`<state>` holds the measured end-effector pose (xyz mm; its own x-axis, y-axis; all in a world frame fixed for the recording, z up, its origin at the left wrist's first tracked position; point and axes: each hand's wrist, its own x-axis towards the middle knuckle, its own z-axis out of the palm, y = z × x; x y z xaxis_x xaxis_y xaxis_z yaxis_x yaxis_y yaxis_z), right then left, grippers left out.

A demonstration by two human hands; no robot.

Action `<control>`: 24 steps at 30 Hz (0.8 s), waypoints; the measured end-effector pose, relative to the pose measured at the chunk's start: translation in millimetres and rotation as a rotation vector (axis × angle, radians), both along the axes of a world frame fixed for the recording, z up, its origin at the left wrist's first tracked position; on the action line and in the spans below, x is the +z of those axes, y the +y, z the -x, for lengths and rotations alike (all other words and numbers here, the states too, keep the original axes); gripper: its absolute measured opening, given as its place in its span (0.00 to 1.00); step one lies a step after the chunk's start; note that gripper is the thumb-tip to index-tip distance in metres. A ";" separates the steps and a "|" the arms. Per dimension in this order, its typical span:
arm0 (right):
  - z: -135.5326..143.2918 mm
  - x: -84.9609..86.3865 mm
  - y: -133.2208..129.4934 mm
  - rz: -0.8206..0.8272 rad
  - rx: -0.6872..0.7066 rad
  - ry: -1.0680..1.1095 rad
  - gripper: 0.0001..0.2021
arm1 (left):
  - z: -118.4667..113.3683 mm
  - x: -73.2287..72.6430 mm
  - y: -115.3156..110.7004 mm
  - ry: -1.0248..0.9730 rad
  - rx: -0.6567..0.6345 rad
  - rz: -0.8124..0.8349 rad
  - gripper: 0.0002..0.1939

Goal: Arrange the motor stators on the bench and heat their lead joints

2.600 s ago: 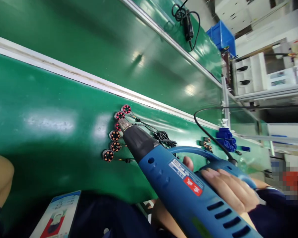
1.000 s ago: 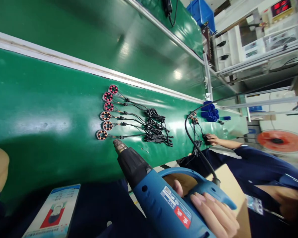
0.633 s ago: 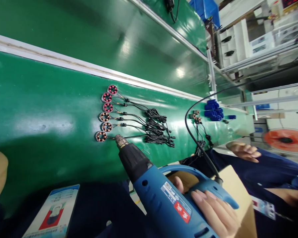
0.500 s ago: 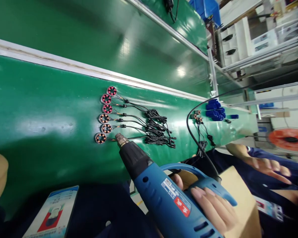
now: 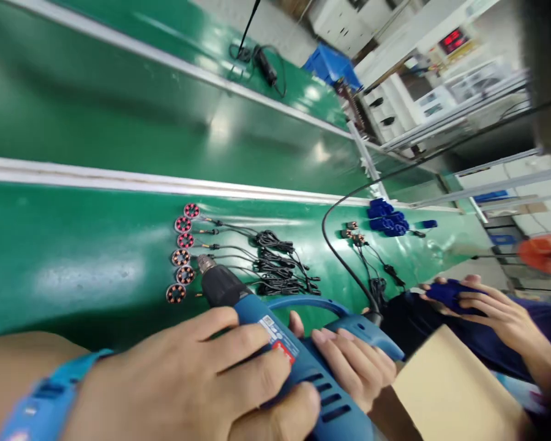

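A blue heat gun point(image 5: 316, 392) points up and left over the green table. My right hand point(image 5: 353, 361) is wrapped round its handle. Across the top of its body lies my left hand point(image 5: 211, 373), fingers curved over the casing, a blue band point(image 5: 50, 398) on the wrist. The metal nozzle point(image 5: 205, 263) is just right of a column of several round coils, pink-red ones point(image 5: 183, 224) at the top and orange ones point(image 5: 180, 256) below. Their black cables point(image 5: 275, 263) run right into coiled bundles, partly behind the gun.
Blue cylindrical parts point(image 5: 388, 219) and small copper coils point(image 5: 352, 226) lie farther right. The gun's black cord point(image 5: 335, 245) arcs over the table. At the lower right stand a cardboard box point(image 5: 454, 386) and another person, whose hands point(image 5: 500, 312) hold a blue part.
My left hand has come in from the left onto the gun's body. The nozzle has shifted towards the middle coils. The view has tilted; the other person's hands now hold a blue part.
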<state>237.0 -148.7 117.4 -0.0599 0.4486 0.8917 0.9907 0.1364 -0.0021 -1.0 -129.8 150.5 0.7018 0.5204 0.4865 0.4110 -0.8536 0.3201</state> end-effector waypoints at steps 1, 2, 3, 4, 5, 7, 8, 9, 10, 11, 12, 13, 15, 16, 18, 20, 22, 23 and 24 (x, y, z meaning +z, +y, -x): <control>1.6 1.3 2.8 0.007 0.016 -0.002 0.08 | -11.1 3.2 10.2 -0.005 -0.042 -0.088 0.20; 1.6 2.1 5.3 0.016 0.040 -0.017 0.09 | -22.1 4.8 18.0 -0.022 -0.066 -0.166 0.20; 0.1 2.2 8.0 0.025 0.058 -0.034 0.11 | -32.3 4.6 23.3 -0.060 -0.057 -0.205 0.20; -2.9 1.7 11.1 0.017 0.070 -0.054 0.10 | -41.1 2.8 26.7 -0.111 -0.032 -0.219 0.20; -6.8 0.5 14.7 0.000 0.069 -0.071 0.08 | -48.2 -0.1 28.4 -0.169 -0.016 -0.227 0.19; -15.9 -2.8 22.7 -0.086 0.064 -0.134 0.03 | -57.0 -7.9 29.1 -0.266 -0.008 -0.229 0.17; -20.2 -4.6 26.7 -0.121 0.065 -0.177 0.10 | -59.0 -12.0 28.6 -0.295 -0.013 -0.232 0.16; -23.9 -6.2 30.0 -0.168 0.073 -0.218 0.15 | -59.9 -16.0 27.8 -0.314 -0.019 -0.235 0.16; -26.8 -7.7 32.6 -0.194 0.081 -0.245 0.19 | -60.1 -20.0 26.9 -0.326 -0.028 -0.237 0.16; -28.8 -8.8 34.2 -0.212 0.090 -0.260 0.20 | -59.7 -23.8 26.1 -0.327 -0.042 -0.234 0.17; -30.1 -9.5 34.6 -0.234 0.098 -0.263 0.21 | -58.8 -27.7 25.6 -0.323 -0.059 -0.229 0.17; -30.8 -9.5 34.0 -0.249 0.103 -0.263 0.21 | -57.6 -31.4 25.5 -0.317 -0.076 -0.224 0.18; -31.6 -7.2 30.0 -0.230 0.137 -0.258 0.18 | -54.3 -37.8 27.4 -0.314 -0.112 -0.220 0.19; -32.2 -4.9 27.0 -0.168 0.165 -0.250 0.14 | -52.4 -40.0 29.4 -0.307 -0.130 -0.232 0.20; -34.2 0.8 20.7 0.091 0.249 -0.229 0.08 | -48.7 -42.0 35.1 -0.272 -0.170 -0.287 0.20; -37.8 5.0 17.1 0.453 0.355 -0.216 0.11 | -46.4 -40.9 40.6 -0.181 -0.221 -0.359 0.21; -43.4 3.8 20.3 0.712 0.429 -0.238 0.13 | -46.2 -38.0 43.6 -0.080 -0.238 -0.399 0.21; -47.2 0.7 25.3 0.778 0.440 -0.252 0.14 | -46.5 -36.3 43.7 -0.053 -0.227 -0.402 0.21; -51.8 -3.7 32.7 0.809 0.418 -0.260 0.14 | -46.7 -34.8 42.9 -0.048 -0.205 -0.391 0.20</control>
